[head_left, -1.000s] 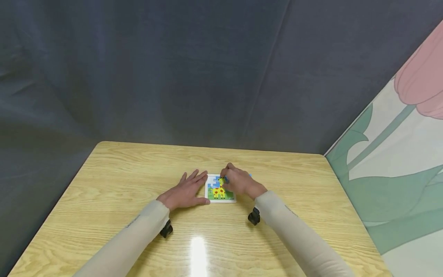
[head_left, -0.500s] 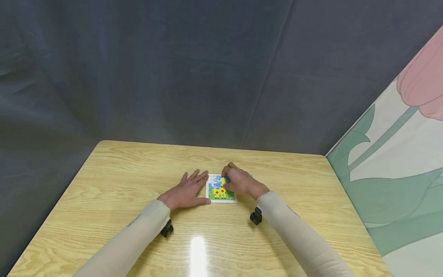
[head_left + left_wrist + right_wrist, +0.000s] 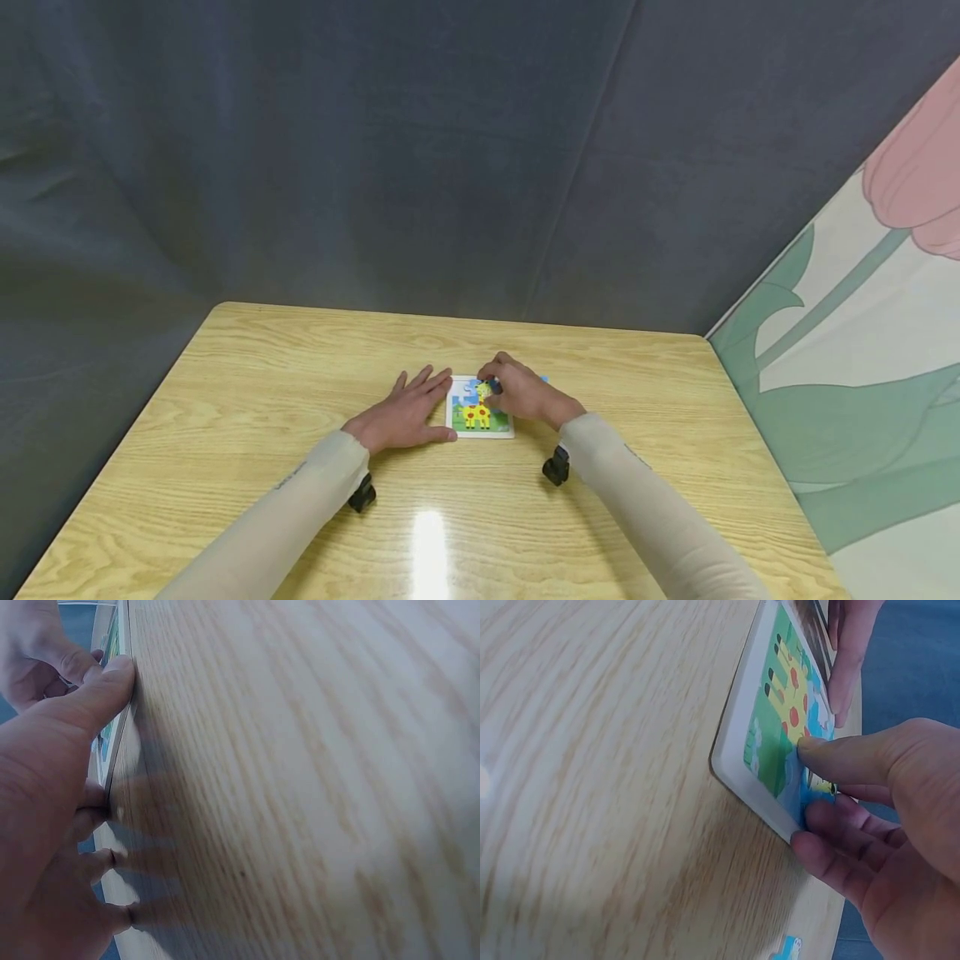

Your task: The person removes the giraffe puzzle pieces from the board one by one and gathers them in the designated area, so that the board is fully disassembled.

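Note:
A white-framed jigsaw puzzle (image 3: 477,421) with a yellow, red-spotted giraffe on green and blue lies flat on the table. My left hand (image 3: 405,417) is spread at its left edge, the thumb at the near corner and the fingertips at the far one. In the head view my right hand (image 3: 521,390) bends over the puzzle's upper right. Its thumb and fingers pinch a puzzle piece (image 3: 819,782), mostly hidden by the fingers, at the giraffe's head. In the right wrist view the thumb lies on the picture, with the other fingertips over the frame's edge.
A loose blue puzzle piece (image 3: 786,949) lies on the table right of the frame, mostly behind the right hand in the head view. The wooden table (image 3: 262,375) ends at a dark curtain (image 3: 375,167). A flower-patterned cloth (image 3: 847,333) hangs at the right.
The left hand stays in place at the frame. The right hand's fingers shift only slightly over the giraffe's head; the whole head view has moved a little.

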Action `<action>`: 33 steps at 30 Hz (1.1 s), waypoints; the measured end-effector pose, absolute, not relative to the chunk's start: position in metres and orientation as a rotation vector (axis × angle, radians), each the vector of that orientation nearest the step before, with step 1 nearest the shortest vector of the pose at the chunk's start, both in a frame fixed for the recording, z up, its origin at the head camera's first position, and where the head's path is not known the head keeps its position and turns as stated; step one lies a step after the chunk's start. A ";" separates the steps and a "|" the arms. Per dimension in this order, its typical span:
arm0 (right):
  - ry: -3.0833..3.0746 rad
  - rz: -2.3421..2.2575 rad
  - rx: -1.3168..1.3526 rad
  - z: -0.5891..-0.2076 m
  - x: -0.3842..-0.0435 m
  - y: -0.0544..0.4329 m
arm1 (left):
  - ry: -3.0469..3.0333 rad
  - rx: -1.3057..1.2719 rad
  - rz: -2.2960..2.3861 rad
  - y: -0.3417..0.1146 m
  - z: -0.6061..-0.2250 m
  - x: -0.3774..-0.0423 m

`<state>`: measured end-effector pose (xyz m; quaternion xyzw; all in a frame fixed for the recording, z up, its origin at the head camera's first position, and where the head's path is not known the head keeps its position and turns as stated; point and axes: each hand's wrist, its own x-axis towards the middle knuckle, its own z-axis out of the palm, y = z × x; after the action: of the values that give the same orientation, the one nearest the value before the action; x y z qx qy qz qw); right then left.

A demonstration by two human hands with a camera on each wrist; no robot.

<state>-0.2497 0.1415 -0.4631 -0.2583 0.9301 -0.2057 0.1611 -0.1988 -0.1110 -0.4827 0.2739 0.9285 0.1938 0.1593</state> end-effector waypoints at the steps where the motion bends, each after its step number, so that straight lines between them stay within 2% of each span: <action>1: 2.662 -0.576 -0.744 -0.463 -0.250 0.141 | 2.655 0.784 0.557 -0.111 -0.483 -0.199; 14: 2.690 -0.487 -0.773 -0.455 -0.249 0.137 | 2.654 0.799 0.563 -0.112 -0.483 -0.200; 33: 2.617 -0.860 -0.667 -0.459 -0.257 0.142 | 2.658 0.770 0.568 -0.111 -0.483 -0.199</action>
<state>-0.2565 0.1422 -0.4588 -0.2326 0.9124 -0.2999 0.1529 -0.1986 -0.1107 -0.4831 0.2691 0.9292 0.1986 0.1574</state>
